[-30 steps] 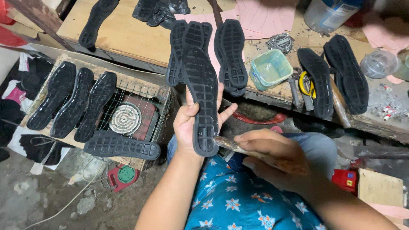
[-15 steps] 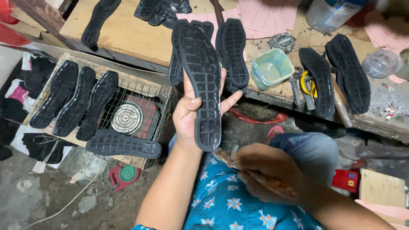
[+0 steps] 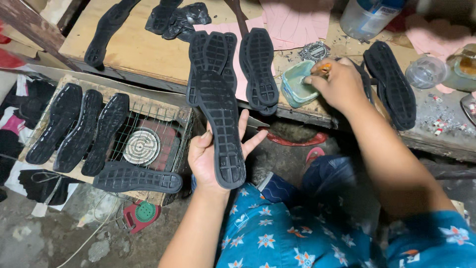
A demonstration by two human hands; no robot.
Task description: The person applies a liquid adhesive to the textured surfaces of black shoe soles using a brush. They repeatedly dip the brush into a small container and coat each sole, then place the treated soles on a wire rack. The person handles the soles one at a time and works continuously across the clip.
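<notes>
Your left hand [image 3: 210, 159] grips one black rubber sole [image 3: 220, 119], tread up, heel in your palm, toe pointing to 12 o'clock. Your right hand [image 3: 337, 82], at 1 o'clock, closes on a small orange-tipped tool [image 3: 322, 68] at one teal tub [image 3: 296, 84]. Four more soles [image 3: 82, 131] rest on the wire rack [image 3: 171, 131] at 9 o'clock.
</notes>
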